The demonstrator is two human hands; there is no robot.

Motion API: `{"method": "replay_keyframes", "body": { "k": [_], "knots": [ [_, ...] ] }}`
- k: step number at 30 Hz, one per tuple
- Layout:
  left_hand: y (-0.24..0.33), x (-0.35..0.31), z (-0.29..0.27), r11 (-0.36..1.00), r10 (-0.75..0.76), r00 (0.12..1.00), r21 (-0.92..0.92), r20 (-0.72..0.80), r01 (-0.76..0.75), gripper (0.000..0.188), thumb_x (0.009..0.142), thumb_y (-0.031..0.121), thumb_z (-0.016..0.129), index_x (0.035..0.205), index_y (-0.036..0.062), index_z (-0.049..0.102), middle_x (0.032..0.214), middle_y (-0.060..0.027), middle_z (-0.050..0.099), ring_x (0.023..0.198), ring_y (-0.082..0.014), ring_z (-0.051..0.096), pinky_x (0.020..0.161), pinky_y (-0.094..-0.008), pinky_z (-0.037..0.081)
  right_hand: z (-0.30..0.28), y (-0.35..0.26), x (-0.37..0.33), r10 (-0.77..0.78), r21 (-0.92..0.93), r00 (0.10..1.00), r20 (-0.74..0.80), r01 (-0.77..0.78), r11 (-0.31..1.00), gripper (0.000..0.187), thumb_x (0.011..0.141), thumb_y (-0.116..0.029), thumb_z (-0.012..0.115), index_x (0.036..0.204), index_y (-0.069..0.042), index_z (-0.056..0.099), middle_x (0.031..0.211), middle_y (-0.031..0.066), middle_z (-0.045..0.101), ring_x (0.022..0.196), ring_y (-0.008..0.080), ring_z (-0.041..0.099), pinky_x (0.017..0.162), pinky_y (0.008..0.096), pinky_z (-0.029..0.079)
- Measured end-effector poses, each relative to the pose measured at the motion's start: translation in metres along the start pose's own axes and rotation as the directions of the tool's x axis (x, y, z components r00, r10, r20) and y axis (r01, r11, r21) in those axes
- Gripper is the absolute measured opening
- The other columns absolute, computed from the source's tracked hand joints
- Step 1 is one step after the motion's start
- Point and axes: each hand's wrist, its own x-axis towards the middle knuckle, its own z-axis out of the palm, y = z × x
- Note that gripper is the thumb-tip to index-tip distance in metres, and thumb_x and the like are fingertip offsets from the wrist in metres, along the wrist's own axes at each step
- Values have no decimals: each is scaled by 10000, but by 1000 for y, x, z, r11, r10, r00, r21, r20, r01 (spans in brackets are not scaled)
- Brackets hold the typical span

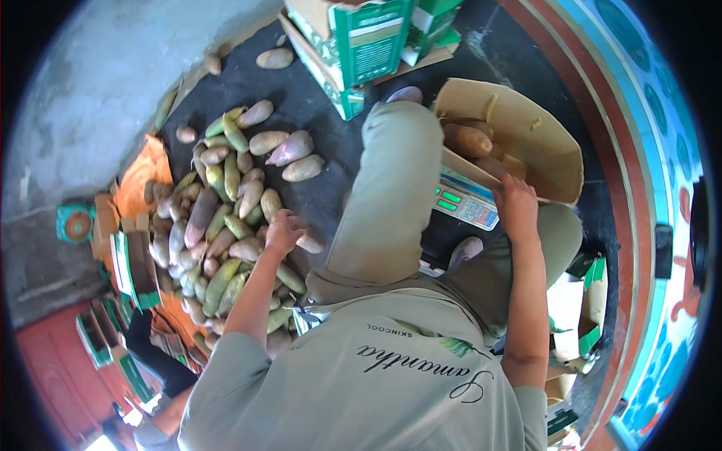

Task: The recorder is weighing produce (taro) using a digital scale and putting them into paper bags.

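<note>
A large heap of plump, elongated tubers [222, 275], brown, purplish and green, lies on my left. My left hand [284, 231] rests at the heap's right edge with its fingers stretched out beside a pale brown tuber [310, 243]; whether it touches that one I cannot tell. On my right, a cardboard box [553, 150] stands open on a digital scale [468, 207] with a green-lit display. Several brown tubers [468, 140] lie inside the box. My right hand [517, 207] grips the box's near edge, fingers over the rim.
Green-and-white cartons [368, 45] are stacked ahead of me. Loose tubers [292, 148] lie on the dark ground sheet [331, 192] between heap and knee. Another person [162, 413] is at the lower left, near open cartons [135, 270]. A painted wall [662, 98] runs along the right.
</note>
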Motion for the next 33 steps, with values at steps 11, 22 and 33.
{"method": "replay_keyframes", "body": {
  "k": [11,22,33],
  "knots": [
    [219,3,-171,838,469,500,188,-728,-512,502,635,70,765,1072,9,525,1020,-141,537,970,-288,526,877,-372,405,8,1,-7,-19,-32,999,-32,18,999,219,712,-188,664,877,-97,552,836,75,622,829,235,604,729,382,429],
    [391,60,-76,561,557,754,-511,-349,-651,499,670,152,766,1080,-3,529,984,-116,572,880,-173,562,780,-295,479,5,2,-9,-18,16,999,-50,19,1000,153,736,-140,598,878,-100,559,850,74,622,850,238,600,748,372,420],
    [425,63,-7,564,587,795,-629,-151,-536,419,780,97,673,1161,15,518,1128,-136,584,973,-187,565,852,-306,463,10,7,-10,-16,82,1000,-4,16,996,208,710,-192,671,864,-94,571,833,75,620,845,232,598,740,373,420]
  ]
}}
